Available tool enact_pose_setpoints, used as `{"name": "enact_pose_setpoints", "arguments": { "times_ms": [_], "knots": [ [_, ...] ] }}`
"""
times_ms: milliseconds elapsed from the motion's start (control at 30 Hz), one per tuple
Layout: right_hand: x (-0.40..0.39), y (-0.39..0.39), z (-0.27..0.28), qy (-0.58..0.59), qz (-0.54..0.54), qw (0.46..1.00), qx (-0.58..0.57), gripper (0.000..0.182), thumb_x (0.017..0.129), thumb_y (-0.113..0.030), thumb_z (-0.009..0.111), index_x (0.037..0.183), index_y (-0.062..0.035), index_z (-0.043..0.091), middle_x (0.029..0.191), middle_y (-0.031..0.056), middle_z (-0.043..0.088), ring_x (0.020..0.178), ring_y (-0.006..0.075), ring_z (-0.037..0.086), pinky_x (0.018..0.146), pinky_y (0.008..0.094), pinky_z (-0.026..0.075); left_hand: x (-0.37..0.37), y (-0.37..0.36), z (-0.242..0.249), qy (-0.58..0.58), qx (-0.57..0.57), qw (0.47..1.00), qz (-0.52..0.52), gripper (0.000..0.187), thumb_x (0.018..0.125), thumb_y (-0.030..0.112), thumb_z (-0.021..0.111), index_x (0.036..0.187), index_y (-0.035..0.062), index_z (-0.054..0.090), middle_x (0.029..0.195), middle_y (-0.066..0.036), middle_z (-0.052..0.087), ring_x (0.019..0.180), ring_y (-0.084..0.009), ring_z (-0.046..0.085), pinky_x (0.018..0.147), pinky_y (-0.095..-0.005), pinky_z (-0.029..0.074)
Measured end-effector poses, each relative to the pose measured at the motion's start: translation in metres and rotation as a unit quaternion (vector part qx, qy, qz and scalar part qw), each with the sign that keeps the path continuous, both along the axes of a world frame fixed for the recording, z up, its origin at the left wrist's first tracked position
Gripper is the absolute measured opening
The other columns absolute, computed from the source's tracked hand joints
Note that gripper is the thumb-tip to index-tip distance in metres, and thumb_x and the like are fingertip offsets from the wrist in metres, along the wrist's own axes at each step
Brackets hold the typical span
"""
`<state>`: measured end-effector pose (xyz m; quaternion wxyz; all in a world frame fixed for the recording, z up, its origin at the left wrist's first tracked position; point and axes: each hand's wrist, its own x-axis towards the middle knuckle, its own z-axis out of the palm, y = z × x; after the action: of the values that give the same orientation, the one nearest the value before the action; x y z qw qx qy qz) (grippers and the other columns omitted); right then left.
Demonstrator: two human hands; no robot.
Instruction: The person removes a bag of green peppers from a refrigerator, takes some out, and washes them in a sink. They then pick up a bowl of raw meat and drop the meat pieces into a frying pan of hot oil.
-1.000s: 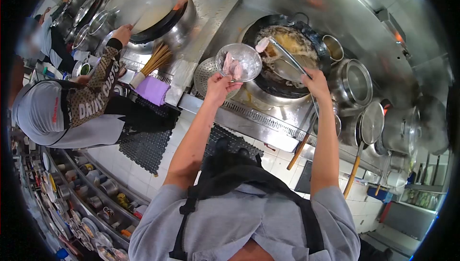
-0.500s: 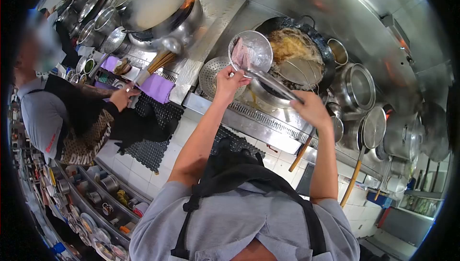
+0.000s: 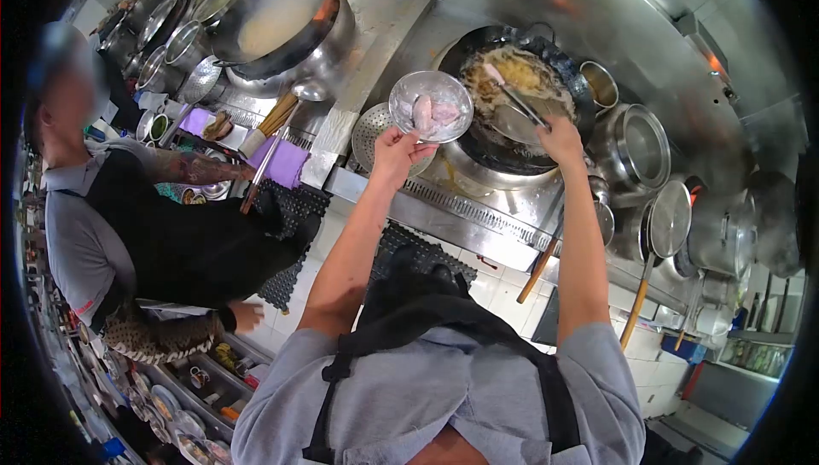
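Observation:
My left hand (image 3: 398, 156) grips the rim of a metal bowl (image 3: 452, 126) holding raw pink pieces (image 3: 437, 113). Metal tongs (image 3: 525, 105) are in my right hand (image 3: 561, 141), their far end over a black wok (image 3: 461, 54) of bubbling oil (image 3: 520, 68). A pale pink piece (image 3: 493, 73) is at the tips of the tongs. Inside the wok, below the tongs, lies a wire strainer (image 3: 516, 124). Under the bowl and my left hand, a perforated metal ladle (image 3: 367, 136) shows partly.
At left a co-worker (image 3: 171, 226) stands near a steaming wok (image 3: 320, 34) with flame behind it. A ladle (image 3: 309, 90) and a purple cloth (image 3: 286, 162) lie on that counter. Pots (image 3: 640, 154) and a long-handled strainer (image 3: 670, 217) stand at right.
The tongs have moved from the bowl to over the wok, with a piece at their tips. The bowl has shifted slightly left and down. The co-worker's arms have moved apart.

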<state>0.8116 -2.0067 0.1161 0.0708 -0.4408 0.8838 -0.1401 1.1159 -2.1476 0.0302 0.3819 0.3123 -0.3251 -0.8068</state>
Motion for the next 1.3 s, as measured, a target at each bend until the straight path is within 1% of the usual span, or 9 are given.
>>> {"name": "enact_pose_setpoints", "arguments": {
  "times_ms": [267,367,467,733,933,1067,1133,1167,1300],
  "knots": [
    [0.081,0.064,0.069,-0.021,0.066,0.996,-0.051,0.032,0.086,-0.026,0.067,0.114,-0.0121,0.069,0.096,0.0208,0.07,0.095,0.0402,0.067,0.085,0.0492,0.051,-0.005,0.003,0.007,-0.051,-0.093,0.994,-0.02,0.014,0.095,0.004,0.058,0.104,-0.0066,0.059,0.098,-0.015,0.068,0.085,-0.0271,0.072,0.078,-0.0371,0.062],
    [0.103,0.054,0.067,0.048,0.069,0.995,0.049,0.035,0.086,-0.024,0.067,0.121,-0.0158,0.067,0.096,0.019,0.071,0.094,0.038,0.067,0.083,0.0488,0.052,-0.01,-0.001,0.015,-0.068,-0.126,0.988,-0.063,0.013,0.095,0.004,0.058,0.101,-0.0074,0.059,0.097,-0.016,0.068,0.085,-0.0275,0.072,0.076,-0.0364,0.063],
    [0.094,0.053,0.055,0.057,0.079,0.994,0.043,0.037,0.087,-0.022,0.066,0.124,-0.0183,0.065,0.097,0.0176,0.071,0.096,0.036,0.068,0.083,0.0475,0.052,-0.02,-0.002,0.019,-0.068,-0.106,0.992,-0.032,0.01,0.093,0.003,0.06,0.089,-0.0057,0.057,0.089,-0.015,0.066,0.078,-0.0259,0.071,0.073,-0.0364,0.063],
    [0.025,0.081,0.099,0.026,-0.061,0.997,-0.027,0.038,0.085,-0.023,0.067,0.123,-0.0175,0.069,0.109,0.0187,0.07,0.1,0.0376,0.067,0.089,0.0455,0.051,-0.026,-0.012,0.011,-0.004,-0.025,0.999,-0.028,0.011,0.096,0.002,0.055,0.102,-0.0079,0.054,0.096,-0.017,0.065,0.085,-0.0318,0.073,0.074,-0.0362,0.064],
    [-0.075,0.056,0.008,0.052,-0.119,0.991,0.034,0.041,0.084,-0.027,0.068,0.124,-0.016,0.068,0.113,0.0181,0.07,0.109,0.0369,0.064,0.093,0.0467,0.05,-0.022,-0.005,0.009,0.011,-0.016,0.998,-0.054,0.02,0.097,0.005,0.057,0.111,-0.0082,0.055,0.103,-0.019,0.067,0.093,-0.0343,0.072,0.081,-0.0397,0.063],
    [-0.039,0.062,0.049,-0.016,-0.119,0.992,-0.024,0.045,0.084,-0.027,0.068,0.124,-0.0075,0.066,0.112,0.0202,0.069,0.108,0.0377,0.065,0.092,0.0454,0.05,-0.016,0.004,0.015,-0.006,-0.05,0.998,-0.04,0.019,0.096,0.005,0.059,0.108,-0.0085,0.057,0.099,-0.018,0.068,0.089,-0.0315,0.072,0.078,-0.0365,0.063],
    [0.0,0.074,0.063,-0.031,0.0,0.996,-0.084,0.044,0.085,-0.025,0.068,0.123,-0.0011,0.065,0.113,0.0233,0.068,0.106,0.0387,0.065,0.092,0.043,0.05,-0.017,0.001,0.008,-0.033,-0.088,0.995,-0.036,0.017,0.095,0.004,0.059,0.106,-0.0085,0.059,0.098,-0.018,0.068,0.087,-0.0296,0.072,0.077,-0.0353,0.063],
    [0.017,0.08,0.064,-0.037,0.061,0.992,-0.105,0.044,0.086,-0.024,0.067,0.122,0.0001,0.065,0.113,0.0239,0.068,0.106,0.0389,0.065,0.092,0.042,0.05,-0.02,0.004,0.015,-0.03,-0.092,0.995,-0.011,0.013,0.094,0.003,0.059,0.085,-0.0047,0.055,0.091,-0.018,0.067,0.077,-0.0244,0.071,0.071,-0.0322,0.063],
    [0.088,0.059,0.046,-0.132,0.097,0.986,-0.021,0.045,0.087,-0.027,0.066,0.125,-0.0035,0.065,0.114,0.0242,0.067,0.107,0.0398,0.064,0.094,0.0427,0.049,-0.028,0.003,0.025,-0.062,-0.171,0.983,-0.037,0.01,0.094,0.003,0.058,0.092,-0.0064,0.057,0.093,-0.016,0.067,0.083,-0.0267,0.072,0.075,-0.034,0.063]
  ]
}}
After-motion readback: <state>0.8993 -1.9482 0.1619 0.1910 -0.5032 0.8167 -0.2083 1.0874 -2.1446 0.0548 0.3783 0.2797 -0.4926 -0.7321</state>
